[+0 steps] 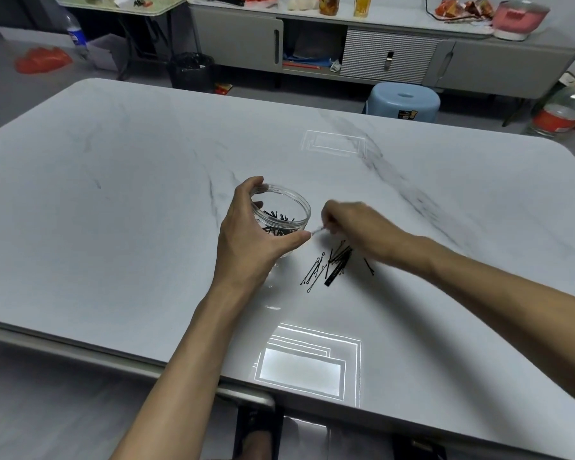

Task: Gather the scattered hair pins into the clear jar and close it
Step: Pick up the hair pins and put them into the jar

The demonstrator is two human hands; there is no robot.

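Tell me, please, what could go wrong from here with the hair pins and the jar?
The right hand is motion-blurred beside the rim of the clear jar; anything it carries could miss the opening and drop onto the table. The left hand grips the jar by its side only, so a knock might tip it. One stray pin lies apart from the pile and could be overlooked.
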